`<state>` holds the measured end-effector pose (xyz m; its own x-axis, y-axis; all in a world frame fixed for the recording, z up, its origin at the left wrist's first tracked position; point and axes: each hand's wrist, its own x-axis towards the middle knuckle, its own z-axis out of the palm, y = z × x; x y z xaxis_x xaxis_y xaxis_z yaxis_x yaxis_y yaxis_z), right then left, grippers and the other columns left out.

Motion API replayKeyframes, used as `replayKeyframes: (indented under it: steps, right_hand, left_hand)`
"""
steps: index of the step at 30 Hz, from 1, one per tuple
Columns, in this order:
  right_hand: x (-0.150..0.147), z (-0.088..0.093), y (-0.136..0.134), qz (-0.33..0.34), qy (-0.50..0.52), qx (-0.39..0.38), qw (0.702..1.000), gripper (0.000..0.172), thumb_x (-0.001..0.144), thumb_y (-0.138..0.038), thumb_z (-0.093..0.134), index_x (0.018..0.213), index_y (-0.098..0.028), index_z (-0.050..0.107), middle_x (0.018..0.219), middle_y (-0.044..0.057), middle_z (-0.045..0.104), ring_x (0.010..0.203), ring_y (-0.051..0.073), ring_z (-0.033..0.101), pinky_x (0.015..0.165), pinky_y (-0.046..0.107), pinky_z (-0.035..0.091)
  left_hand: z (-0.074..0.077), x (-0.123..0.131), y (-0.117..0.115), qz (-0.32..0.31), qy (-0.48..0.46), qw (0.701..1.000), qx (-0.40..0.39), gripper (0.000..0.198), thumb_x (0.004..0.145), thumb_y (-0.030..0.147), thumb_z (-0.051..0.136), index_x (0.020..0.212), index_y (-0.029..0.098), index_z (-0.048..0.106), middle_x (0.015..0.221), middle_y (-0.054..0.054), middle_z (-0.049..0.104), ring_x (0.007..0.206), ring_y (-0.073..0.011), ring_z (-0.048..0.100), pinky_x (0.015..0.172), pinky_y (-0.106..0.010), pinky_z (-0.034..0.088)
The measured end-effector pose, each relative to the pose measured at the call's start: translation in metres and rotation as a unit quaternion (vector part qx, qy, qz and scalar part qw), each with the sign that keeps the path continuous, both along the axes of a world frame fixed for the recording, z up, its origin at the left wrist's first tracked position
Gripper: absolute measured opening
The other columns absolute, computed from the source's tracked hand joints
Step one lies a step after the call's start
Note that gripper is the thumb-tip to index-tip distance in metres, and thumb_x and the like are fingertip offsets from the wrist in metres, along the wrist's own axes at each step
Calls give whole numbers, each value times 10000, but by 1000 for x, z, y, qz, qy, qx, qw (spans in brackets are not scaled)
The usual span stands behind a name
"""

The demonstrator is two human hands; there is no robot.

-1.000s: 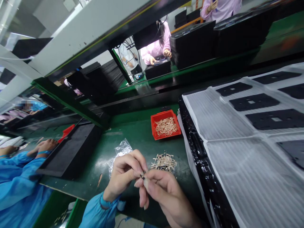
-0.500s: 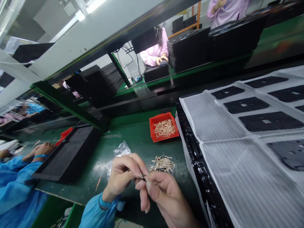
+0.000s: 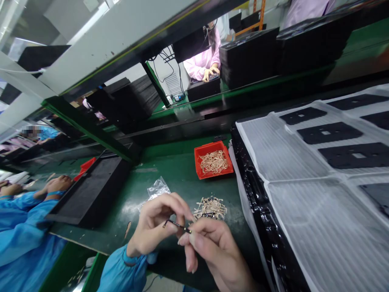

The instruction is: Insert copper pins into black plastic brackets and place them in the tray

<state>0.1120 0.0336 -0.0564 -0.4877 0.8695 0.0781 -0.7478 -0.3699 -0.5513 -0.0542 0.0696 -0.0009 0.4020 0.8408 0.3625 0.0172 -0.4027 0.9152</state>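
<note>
Between my fingertips is a thin black wire-like part (image 3: 176,224), with a small pale tip at its end near my right thumb. My left hand (image 3: 154,223) pinches it from the left and my right hand (image 3: 209,247) pinches its other end. Just beyond my hands, a loose pile of small tan strips (image 3: 210,207) lies on the green bench (image 3: 182,174). A crumpled clear plastic bag (image 3: 158,187) lies beyond my left hand. A red tray (image 3: 198,164) filled with similar tan strips stands farther back.
A large black tray (image 3: 291,162) lined with white ribbed sheet, holding black perforated plates (image 3: 330,133), fills the right. A black foam tray (image 3: 91,190) sits left, beside a co-worker's hand (image 3: 57,184) in a blue sleeve. Stacked black trays and a pink-sleeved worker (image 3: 202,67) stand beyond.
My hands have eased apart a little, so more of the thin black part shows to the left of my right hand. The head view has shifted slightly.
</note>
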Motion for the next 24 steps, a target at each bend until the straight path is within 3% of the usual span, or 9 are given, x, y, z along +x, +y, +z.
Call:
replayKeyframes:
  steps: [3, 6, 8, 13, 19, 24]
  right_hand:
    - [0, -2, 2, -36, -30, 0, 999, 375, 920, -550, 761, 908, -179, 817, 598, 6, 680, 540, 99, 568, 590, 240, 489]
    - [-2, -2, 1, -74, -69, 5, 995, 375, 930, -539, 757, 915, -169, 817, 631, 24, 702, 573, 112, 603, 602, 242, 514]
    - [-2, 0, -1, -95, -94, 1, 991, 365, 946, -522, 747, 909, -166, 812, 669, 32, 712, 614, 118, 623, 646, 251, 532]
    - [-4, 6, -8, -175, -186, 22, 967, 332, 987, -490, 686, 885, -201, 813, 726, 36, 719, 701, 153, 653, 724, 289, 534]
    - [-9, 7, -9, -274, -279, 130, 911, 296, 1034, -328, 590, 833, -232, 784, 719, 36, 704, 722, 176, 650, 731, 311, 520]
    - [-12, 8, -7, -325, -289, 181, 882, 265, 1011, -249, 584, 819, -240, 766, 696, 25, 693, 673, 169, 638, 674, 308, 494]
  left_hand:
    - [7, 2, -7, 59, 32, 995, 67, 569, 977, 518, 699, 1429, 186, 603, 1179, -126, 723, 846, -216, 687, 690, -330, 619]
    - [10, 3, -12, 121, 74, 971, 192, 362, 983, 314, 735, 1341, 258, 726, 1332, -73, 679, 1160, -255, 624, 1019, -365, 535]
    - [10, 4, -15, 146, 132, 952, 234, 282, 953, 192, 772, 1228, 247, 808, 1393, -73, 671, 1265, -284, 596, 1110, -385, 469]
    - [8, 11, -21, 157, 246, 933, 213, 200, 1007, 279, 720, 1186, 263, 807, 1466, -68, 686, 1341, -292, 619, 1164, -413, 451]
    - [9, 19, -24, 183, 165, 964, 103, 135, 971, 207, 748, 1026, 268, 855, 1232, -61, 826, 1177, -278, 751, 1021, -374, 577]
    - [7, 16, -19, 253, 66, 960, 100, 183, 1010, 216, 690, 896, 238, 831, 1076, -49, 839, 1059, -241, 773, 976, -356, 614]
